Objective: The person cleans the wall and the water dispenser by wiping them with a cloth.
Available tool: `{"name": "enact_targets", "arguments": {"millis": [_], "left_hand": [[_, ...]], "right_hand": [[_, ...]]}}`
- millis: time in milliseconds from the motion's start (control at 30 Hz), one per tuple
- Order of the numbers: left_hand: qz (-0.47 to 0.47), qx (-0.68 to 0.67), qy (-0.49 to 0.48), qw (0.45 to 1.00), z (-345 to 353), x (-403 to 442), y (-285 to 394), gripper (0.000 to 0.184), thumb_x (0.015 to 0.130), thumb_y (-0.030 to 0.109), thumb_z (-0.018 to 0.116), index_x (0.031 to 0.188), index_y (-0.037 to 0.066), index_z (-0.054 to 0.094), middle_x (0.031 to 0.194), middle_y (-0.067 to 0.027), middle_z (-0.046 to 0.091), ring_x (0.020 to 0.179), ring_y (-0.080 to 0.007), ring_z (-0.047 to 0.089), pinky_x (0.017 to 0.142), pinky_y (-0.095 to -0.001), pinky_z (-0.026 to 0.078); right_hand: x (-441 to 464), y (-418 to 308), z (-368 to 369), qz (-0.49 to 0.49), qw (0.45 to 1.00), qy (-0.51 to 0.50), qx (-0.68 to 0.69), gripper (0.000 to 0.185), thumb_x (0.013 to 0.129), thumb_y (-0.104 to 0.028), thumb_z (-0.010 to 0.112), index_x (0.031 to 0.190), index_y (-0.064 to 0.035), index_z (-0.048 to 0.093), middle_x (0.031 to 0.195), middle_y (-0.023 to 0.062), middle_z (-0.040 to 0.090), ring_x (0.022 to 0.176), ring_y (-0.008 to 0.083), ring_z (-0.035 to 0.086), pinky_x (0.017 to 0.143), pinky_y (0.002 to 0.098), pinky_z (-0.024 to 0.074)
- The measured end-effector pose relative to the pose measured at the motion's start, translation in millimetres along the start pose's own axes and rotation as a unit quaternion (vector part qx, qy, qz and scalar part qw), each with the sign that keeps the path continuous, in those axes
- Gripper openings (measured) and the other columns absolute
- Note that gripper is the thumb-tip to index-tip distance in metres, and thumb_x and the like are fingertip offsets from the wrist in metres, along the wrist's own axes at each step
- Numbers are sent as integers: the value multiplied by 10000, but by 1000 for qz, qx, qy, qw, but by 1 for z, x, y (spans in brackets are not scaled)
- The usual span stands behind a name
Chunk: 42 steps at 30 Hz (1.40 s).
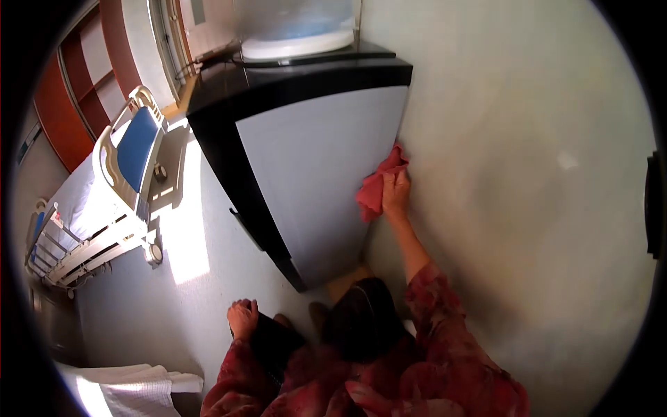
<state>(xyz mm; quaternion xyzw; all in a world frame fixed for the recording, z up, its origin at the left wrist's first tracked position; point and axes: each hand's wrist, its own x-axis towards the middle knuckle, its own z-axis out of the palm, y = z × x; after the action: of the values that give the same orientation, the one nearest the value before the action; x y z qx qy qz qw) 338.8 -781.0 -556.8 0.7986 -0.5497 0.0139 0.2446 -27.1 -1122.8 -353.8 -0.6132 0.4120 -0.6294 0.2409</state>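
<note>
My right hand [397, 195] is closed around a red cloth [372, 197] and presses it against the right edge of a grey side panel [323, 167]. This panel belongs to a tall black-edged cabinet [299, 87], which has a dark handle [246, 229] on its left side. Part of the cloth sticks up above my fingers, and part hangs below them. My left hand [242, 319] rests on my knee with its fingers curled in, and nothing shows in it.
A round white base [299, 45] with a blurred bluish top stands on the cabinet. The pale wall [528, 208] rises close on the right. A wheeled hospital bed [104, 187] stands at left on the sunlit floor [186, 236]. White fabric [135, 389] lies at lower left.
</note>
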Motion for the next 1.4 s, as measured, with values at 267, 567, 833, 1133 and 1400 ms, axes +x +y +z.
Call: {"name": "enact_targets", "arguments": {"millis": [267,567,833,1133,1400], "left_hand": [[-18,7,-52,998,-7,7,11,341,923,304,646,742,20,693,763,-178,671,798,-400,645,722,-513,506],[-44,9,-48,998,-4,7,4,313,928,296,644,785,25,706,813,-166,687,825,-388,649,746,-499,506],[-76,-18,-61,995,-11,11,7,343,934,318,628,793,22,728,856,-155,717,905,-351,666,824,-457,508],[-63,-15,-62,996,-10,6,-4,313,914,350,657,798,75,750,852,-149,719,858,-345,675,804,-458,511],[-58,-682,1,729,4,5,125,635,1046,255,573,1580,26,318,1541,-118,437,1431,-217,398,1181,-351,319]], "right_hand": [[-106,99,4,73,985,5,-156,291,998,-247,556,1090,25,601,984,192,686,888,342,648,834,450,500],[-112,19,39,100,994,10,-37,424,908,-332,757,1090,16,598,1083,119,673,961,264,616,928,395,490],[-68,-113,101,-360,929,-44,-80,249,747,-16,768,966,-39,653,992,109,634,836,275,646,774,373,554],[-223,18,122,-47,901,-369,-221,191,800,-189,751,833,-45,630,906,187,636,750,387,660,653,478,536],[-266,-57,103,17,879,-477,-10,362,945,-127,617,1277,18,618,1299,254,623,1212,365,605,997,426,474]]}}
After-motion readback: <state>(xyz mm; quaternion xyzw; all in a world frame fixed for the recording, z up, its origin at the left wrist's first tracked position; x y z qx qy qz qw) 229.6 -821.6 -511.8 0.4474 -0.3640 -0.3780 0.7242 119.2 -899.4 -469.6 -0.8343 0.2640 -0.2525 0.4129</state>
